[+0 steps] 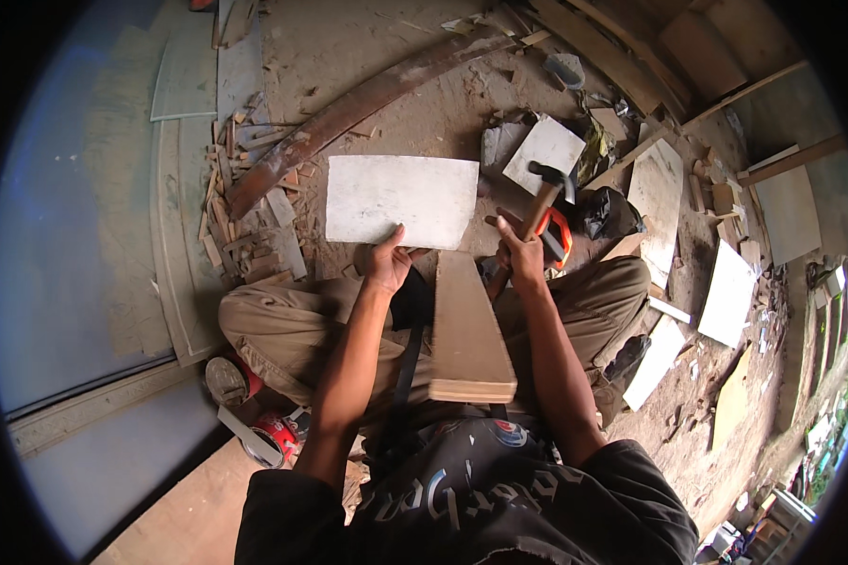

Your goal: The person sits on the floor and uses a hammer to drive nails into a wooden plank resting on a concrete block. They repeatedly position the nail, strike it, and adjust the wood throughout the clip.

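Note:
My left hand [389, 264] grips a white rectangular board [402, 198] by its near edge, thumb on top, and the board lies flat in front of me. In my right hand [521, 254] is a hammer [544, 204], its dark head up and away from me and its wooden handle in my closed fingers. Between my forearms a long wooden piece [469, 330] rests over my lap, its thick end toward my body. Just beyond my right hand shows an orange handle [559, 235], partly hidden; its tool I cannot make out.
A curved dark timber [367, 99] crosses the floor ahead. Wood scraps [245, 235] pile up at the left, beside a pale blue panel [75, 235]. White board pieces [728, 294] lie at the right. Red cans [275, 439] stand by my left knee, a black bag [608, 212] beyond my right.

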### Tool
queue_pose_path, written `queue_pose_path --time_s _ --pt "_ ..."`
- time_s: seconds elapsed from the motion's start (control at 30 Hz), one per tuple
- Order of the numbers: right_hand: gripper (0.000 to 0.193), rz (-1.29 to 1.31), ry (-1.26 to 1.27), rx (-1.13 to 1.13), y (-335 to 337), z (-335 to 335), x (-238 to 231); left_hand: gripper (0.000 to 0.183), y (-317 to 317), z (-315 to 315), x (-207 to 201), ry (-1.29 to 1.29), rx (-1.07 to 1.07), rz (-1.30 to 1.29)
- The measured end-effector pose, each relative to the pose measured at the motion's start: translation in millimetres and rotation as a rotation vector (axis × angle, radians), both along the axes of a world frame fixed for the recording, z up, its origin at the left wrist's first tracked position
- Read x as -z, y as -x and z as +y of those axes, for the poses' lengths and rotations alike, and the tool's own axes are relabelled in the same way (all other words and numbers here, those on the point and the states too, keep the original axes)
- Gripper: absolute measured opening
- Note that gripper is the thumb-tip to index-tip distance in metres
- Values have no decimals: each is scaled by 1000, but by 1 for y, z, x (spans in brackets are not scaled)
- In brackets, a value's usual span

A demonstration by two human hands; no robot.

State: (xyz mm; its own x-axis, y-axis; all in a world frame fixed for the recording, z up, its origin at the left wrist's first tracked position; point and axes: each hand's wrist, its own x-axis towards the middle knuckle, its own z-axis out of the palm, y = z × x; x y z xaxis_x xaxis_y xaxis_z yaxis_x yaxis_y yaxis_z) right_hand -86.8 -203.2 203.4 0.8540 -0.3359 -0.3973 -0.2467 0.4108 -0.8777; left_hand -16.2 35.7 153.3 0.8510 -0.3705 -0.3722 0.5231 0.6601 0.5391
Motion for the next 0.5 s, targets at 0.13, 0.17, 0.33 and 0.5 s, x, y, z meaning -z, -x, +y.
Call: queue_pose_path --time_s 0.13,0.17,0.33,0.5 --pt "44 28 103 -112 -3 15 -3 39 -3 3 -3 18 -34 -3" --pt "43 38 92 -137 -2 17 -2 37 -5 4 -3 23 -43 -2" --pt "29 31 86 -190 -2 23 3 40 -5 7 -3 5 -41 4" --pt "27 45 156 -183 -2 19 16 40 -1 0 -10 -48 30 -29"
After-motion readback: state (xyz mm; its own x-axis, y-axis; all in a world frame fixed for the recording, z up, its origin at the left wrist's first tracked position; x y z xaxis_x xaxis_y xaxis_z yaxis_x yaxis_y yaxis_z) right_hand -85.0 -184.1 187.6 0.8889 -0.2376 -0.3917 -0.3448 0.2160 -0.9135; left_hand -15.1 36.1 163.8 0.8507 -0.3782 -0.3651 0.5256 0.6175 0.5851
